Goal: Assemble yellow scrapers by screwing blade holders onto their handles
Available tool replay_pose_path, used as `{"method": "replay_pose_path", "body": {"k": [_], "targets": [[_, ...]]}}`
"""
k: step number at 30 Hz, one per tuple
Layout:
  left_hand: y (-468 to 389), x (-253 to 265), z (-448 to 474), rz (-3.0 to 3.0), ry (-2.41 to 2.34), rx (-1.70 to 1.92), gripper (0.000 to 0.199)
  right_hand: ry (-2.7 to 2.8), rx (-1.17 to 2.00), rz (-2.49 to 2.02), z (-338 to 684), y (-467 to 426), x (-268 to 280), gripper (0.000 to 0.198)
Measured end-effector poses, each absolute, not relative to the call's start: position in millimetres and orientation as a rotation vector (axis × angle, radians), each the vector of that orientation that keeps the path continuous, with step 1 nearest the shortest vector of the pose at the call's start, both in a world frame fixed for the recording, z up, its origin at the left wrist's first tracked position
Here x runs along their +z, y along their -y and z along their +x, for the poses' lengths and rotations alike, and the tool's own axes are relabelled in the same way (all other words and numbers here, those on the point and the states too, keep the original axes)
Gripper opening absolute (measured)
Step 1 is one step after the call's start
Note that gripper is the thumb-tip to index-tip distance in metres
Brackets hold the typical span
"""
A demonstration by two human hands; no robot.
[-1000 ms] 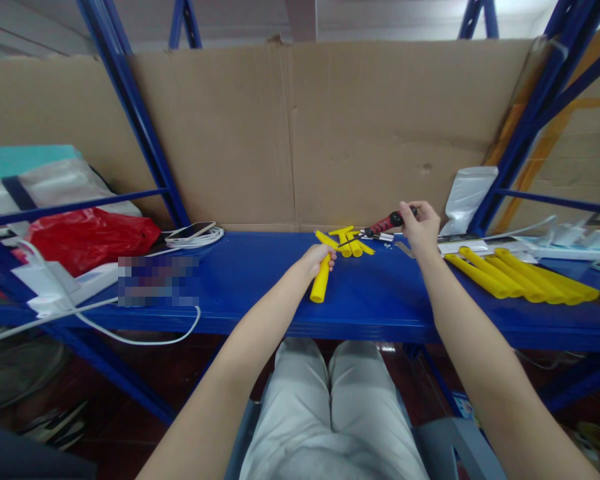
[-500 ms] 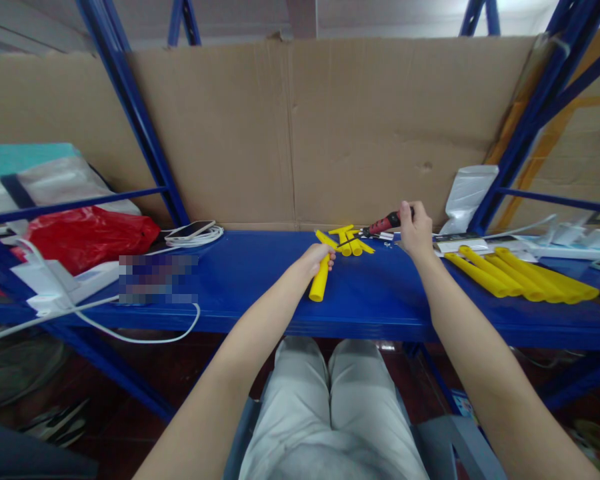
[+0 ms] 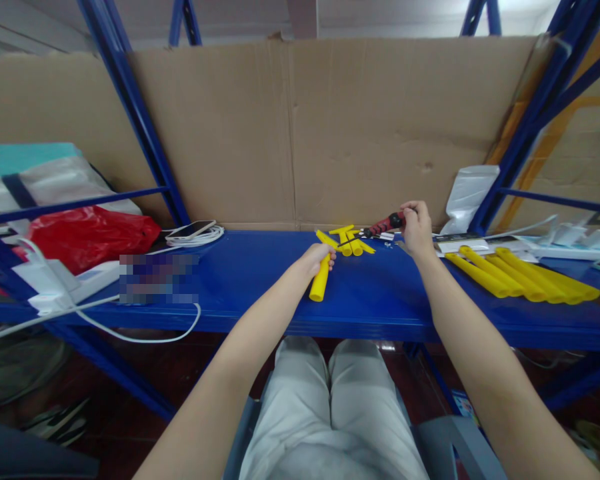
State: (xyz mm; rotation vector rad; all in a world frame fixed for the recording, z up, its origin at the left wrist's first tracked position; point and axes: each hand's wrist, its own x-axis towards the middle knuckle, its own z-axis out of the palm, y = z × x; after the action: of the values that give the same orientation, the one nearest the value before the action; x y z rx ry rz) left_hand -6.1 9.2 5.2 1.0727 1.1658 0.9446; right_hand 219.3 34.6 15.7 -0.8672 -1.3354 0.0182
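My left hand point(image 3: 316, 257) grips a yellow tube point(image 3: 320, 283) that points down toward me over the blue shelf point(image 3: 260, 293). My right hand point(image 3: 416, 230) holds a screwdriver with a red and black handle point(image 3: 386, 224); its shaft points left toward a small pile of short yellow pieces point(image 3: 347, 241) at the back of the shelf. A few small metal bits point(image 3: 391, 244) lie beside that pile.
Several long yellow tubes point(image 3: 517, 279) lie to the right, with a white pouch point(image 3: 467, 193) and power strips point(image 3: 563, 248) behind. A phone on a coiled white cable point(image 3: 194, 233), a red bag point(image 3: 87, 237) and white adapters point(image 3: 47, 283) sit left. Cardboard point(image 3: 300, 133) backs the shelf.
My right hand with the screwdriver dipped slightly lower and shifted a little left. My left hand and its yellow tube stay in place.
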Motion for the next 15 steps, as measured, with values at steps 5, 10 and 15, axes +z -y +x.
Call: {"method": "replay_pose_path", "body": {"k": [5,10,15], "targets": [[-8,6,-6,1.077,-1.170,0.950,0.017,1.234,0.060,-0.850,213,-26,21,0.030],[-7,7,-6,1.078,-1.167,0.945,0.018,1.152,0.361,-0.779,207,-18,28,0.037],[-7,7,-7,1.086,-1.161,0.950,0.017,1.133,0.642,-0.734,208,-10,34,0.039]]}}
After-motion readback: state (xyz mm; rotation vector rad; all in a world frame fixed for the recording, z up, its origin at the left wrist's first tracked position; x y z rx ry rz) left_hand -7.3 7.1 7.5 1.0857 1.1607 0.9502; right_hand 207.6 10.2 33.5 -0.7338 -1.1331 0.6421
